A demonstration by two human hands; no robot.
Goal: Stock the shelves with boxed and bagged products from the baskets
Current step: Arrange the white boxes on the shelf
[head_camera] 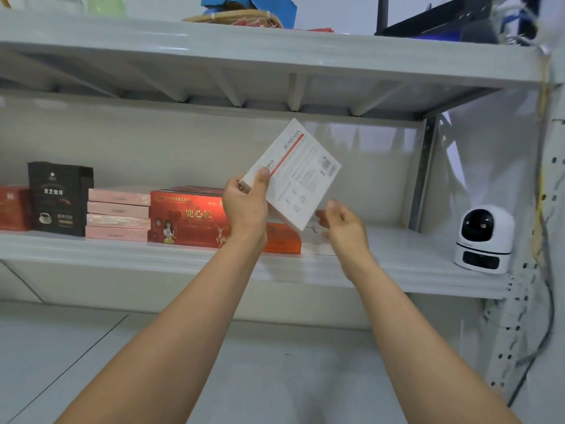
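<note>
A flat white box (301,171) with a red stripe is tilted in the air in front of the middle shelf (397,258). My left hand (246,206) grips its lower left corner, thumb on the front face. Just below the box's lower right edge, my right hand (342,223) hovers with fingers loosely spread, holding nothing. Beneath the hands an orange box (282,241) lies flat on the shelf, with another white box (318,247) partly hidden behind my right hand.
Along the shelf from the left stand a red box (13,208), a black coffee box (59,198), stacked pink boxes (117,214) and a large red box (189,220). A white camera (483,238) sits at the shelf's right end. The upper shelf (275,53) overhangs.
</note>
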